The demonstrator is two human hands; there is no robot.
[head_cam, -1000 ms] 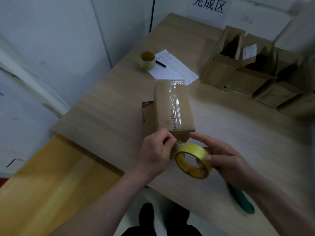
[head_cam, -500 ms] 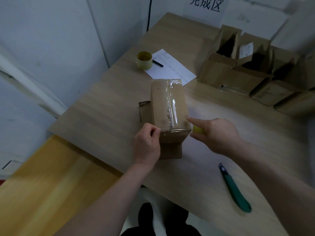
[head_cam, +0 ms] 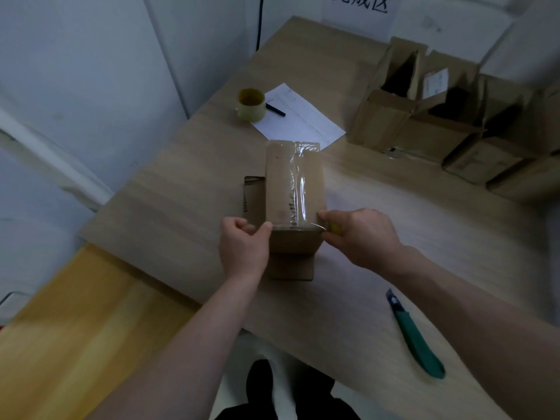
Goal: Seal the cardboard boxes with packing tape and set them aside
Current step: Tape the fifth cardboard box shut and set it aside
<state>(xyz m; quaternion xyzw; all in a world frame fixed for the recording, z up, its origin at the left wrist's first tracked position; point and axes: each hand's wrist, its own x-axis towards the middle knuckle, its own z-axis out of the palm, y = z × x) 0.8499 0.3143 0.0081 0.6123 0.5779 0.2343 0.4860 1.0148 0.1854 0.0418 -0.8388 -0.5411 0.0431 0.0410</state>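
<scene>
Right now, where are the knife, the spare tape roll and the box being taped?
knife (head_cam: 416, 338), head view, on its green handle.
spare tape roll (head_cam: 251, 105), head view, on its outer side wall.
box (head_cam: 280, 183), head view, on the bare cardboard of its top face.

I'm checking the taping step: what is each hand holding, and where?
The right hand grips the yellow tape roll, mostly hidden, beside the box. The left hand pinches the box's near top-left corner.
</scene>
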